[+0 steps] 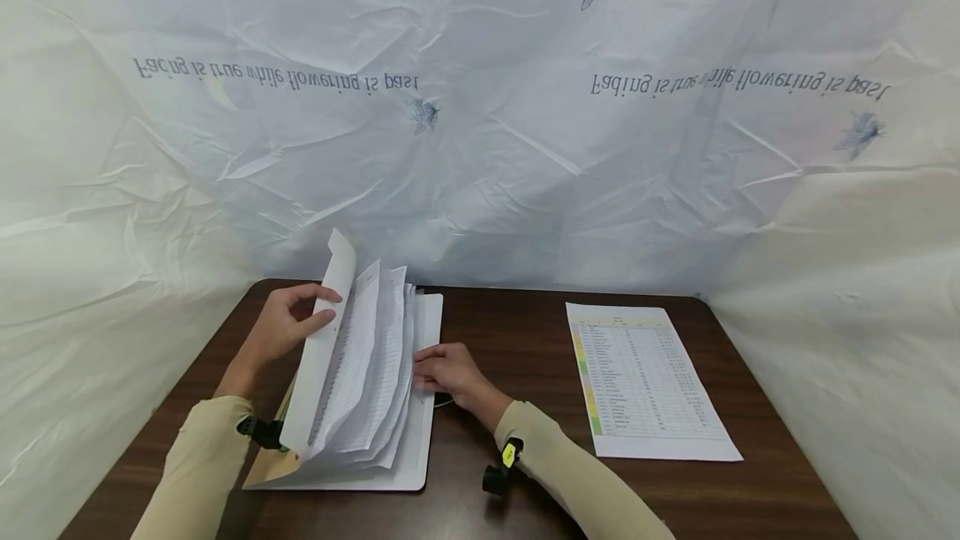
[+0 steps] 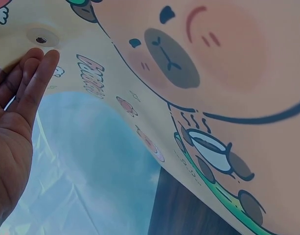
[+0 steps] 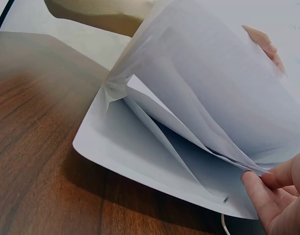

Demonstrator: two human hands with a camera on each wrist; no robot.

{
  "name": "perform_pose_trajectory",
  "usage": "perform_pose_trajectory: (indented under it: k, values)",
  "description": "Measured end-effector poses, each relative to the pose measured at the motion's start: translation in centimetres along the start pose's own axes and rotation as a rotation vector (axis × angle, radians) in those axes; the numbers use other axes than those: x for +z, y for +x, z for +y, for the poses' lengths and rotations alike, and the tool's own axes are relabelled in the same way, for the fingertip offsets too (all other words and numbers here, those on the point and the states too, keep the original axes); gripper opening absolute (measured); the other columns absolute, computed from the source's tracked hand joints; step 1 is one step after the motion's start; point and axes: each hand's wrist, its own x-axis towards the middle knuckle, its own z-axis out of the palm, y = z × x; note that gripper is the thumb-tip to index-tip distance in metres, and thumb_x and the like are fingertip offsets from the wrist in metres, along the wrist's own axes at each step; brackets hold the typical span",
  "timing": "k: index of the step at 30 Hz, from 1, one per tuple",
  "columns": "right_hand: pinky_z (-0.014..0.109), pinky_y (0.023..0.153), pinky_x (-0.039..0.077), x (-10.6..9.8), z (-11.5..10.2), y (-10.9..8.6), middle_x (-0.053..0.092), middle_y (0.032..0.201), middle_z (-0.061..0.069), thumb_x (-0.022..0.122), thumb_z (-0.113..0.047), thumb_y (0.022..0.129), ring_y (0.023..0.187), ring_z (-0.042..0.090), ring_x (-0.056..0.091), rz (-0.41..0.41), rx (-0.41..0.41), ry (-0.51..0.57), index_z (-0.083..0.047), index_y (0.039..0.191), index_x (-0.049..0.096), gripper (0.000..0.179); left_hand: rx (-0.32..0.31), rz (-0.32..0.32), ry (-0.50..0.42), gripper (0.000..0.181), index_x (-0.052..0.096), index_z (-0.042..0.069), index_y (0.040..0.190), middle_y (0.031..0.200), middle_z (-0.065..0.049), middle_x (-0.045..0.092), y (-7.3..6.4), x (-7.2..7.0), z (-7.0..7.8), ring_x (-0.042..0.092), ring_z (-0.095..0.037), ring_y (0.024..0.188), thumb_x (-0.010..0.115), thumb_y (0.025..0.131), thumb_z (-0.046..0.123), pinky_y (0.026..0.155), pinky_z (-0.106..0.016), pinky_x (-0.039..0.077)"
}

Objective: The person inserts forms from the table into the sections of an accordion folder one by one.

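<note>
A document folder [image 1: 432,332] lies on the table at the left, its cover [image 1: 318,365] raised and white inside. The cover's outer face [image 2: 247,58] carries a cartoon animal print in the left wrist view. My left hand [image 1: 285,323] holds the cover near its upper edge. Several printed sheets [image 1: 378,357] fan upward inside the folder. My right hand [image 1: 453,373] is at their right edge; in the right wrist view, its thumb and forefinger pinch the edge of the sheets [image 3: 213,117] just above the folder's back panel [image 3: 120,152]. The other fingers are partly hidden.
A printed table sheet [image 1: 648,386] with coloured row marks lies flat at the right of the dark wooden table [image 1: 502,323]. A thin cord [image 3: 224,225] sticks out beside the folder. White plastic sheeting [image 1: 480,215] with printed lettering encloses the back and sides.
</note>
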Motion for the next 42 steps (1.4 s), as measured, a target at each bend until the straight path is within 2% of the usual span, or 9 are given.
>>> perform_pose_trajectory:
  k: [3,8,13,17,27,32,34,37,42]
  values:
    - [0.032,0.076,0.059,-0.3,0.0,-0.1,0.072,0.099,0.015,0.071,-0.003,0.093,0.082,0.017,0.073,0.003,-0.007,0.005,0.007,0.115,0.070,0.025,-0.002,0.006,-0.011,0.023,0.073,0.000,0.109,0.103,-0.019,0.072,-0.2,0.1,-1.5,0.059,-0.007,0.066,0.072,0.086,-0.006,0.059,-0.021,0.049]
    - [0.034,0.074,0.060,-1.9,-0.3,-0.5,0.073,0.097,0.019,0.071,-0.003,0.092,0.077,0.017,0.073,0.009,-0.072,0.005,0.010,0.115,0.069,0.027,-0.002,0.014,-0.025,0.023,0.074,0.005,0.110,0.100,-0.013,0.071,-0.2,0.0,-1.5,0.057,-0.008,0.063,0.074,0.087,-0.002,0.057,-0.022,0.048]
    - [0.037,0.075,0.060,-4.7,-1.1,-1.5,0.073,0.104,0.026,0.070,-0.006,0.095,0.081,0.022,0.074,-0.016,-0.254,-0.119,0.012,0.121,0.066,0.032,0.001,0.013,-0.011,0.024,0.074,0.004,0.110,0.098,-0.009,0.070,-0.3,0.1,-1.5,0.056,-0.009,0.062,0.074,0.086,-0.003,0.057,-0.022,0.048]
    - [0.043,0.079,0.060,-7.4,-2.1,-3.0,0.072,0.110,0.023,0.072,-0.011,0.096,0.091,0.025,0.074,-0.006,-0.375,-0.257,0.005,0.123,0.068,0.032,-0.005,0.019,0.000,0.024,0.074,0.004,0.109,0.094,-0.006,0.068,-0.3,0.2,-1.5,0.054,-0.011,0.061,0.074,0.086,-0.003,0.056,-0.022,0.046]
    - [0.039,0.079,0.059,-15.6,-3.3,-6.8,0.073,0.115,0.016,0.075,-0.021,0.095,0.096,0.022,0.073,0.201,-0.503,-0.495,-0.004,0.122,0.071,0.032,0.019,0.014,-0.019,0.025,0.074,0.002,0.109,0.098,-0.015,0.070,-0.2,0.5,-2.0,0.054,-0.008,0.062,0.074,0.085,-0.005,0.055,-0.022,0.046]
    - [0.027,0.079,0.056,-20.0,-3.2,-8.5,0.075,0.115,0.010,0.077,-0.028,0.093,0.099,0.024,0.072,0.338,-0.519,-0.651,-0.009,0.123,0.072,0.036,0.010,0.015,-0.009,0.025,0.074,0.005,0.108,0.090,-0.003,0.066,-0.2,0.5,-2.0,0.051,-0.008,0.060,0.075,0.085,-0.004,0.054,-0.023,0.044]
    - [0.027,0.079,0.056,-21.6,-3.1,-9.3,0.075,0.115,0.009,0.078,-0.030,0.092,0.099,0.024,0.072,0.391,-0.502,-0.707,-0.010,0.123,0.072,0.037,0.008,0.020,0.003,0.025,0.074,0.004,0.108,0.084,0.000,0.063,-0.1,0.4,-1.8,0.048,-0.007,0.057,0.075,0.084,-0.005,0.053,-0.023,0.042]
    - [0.033,0.081,0.056,-23.7,-2.6,-10.4,0.074,0.118,0.009,0.078,-0.032,0.092,0.100,0.026,0.072,0.468,-0.461,-0.782,-0.011,0.124,0.071,0.039,0.013,0.029,0.008,0.023,0.074,0.001,0.105,0.075,-0.002,0.057,0.0,0.3,-1.1,0.044,-0.008,0.055,0.073,0.084,-0.008,0.051,-0.025,0.039]
    - [0.047,0.087,0.055,-26.9,-1.6,-12.0,0.072,0.122,0.014,0.076,-0.035,0.094,0.107,0.033,0.069,0.577,-0.366,-0.843,-0.007,0.128,0.069,0.045,0.023,0.029,-0.005,0.020,0.073,-0.005,0.102,0.072,-0.005,0.055,0.2,0.0,1.5,0.043,-0.009,0.054,0.071,0.083,-0.010,0.051,-0.026,0.039]
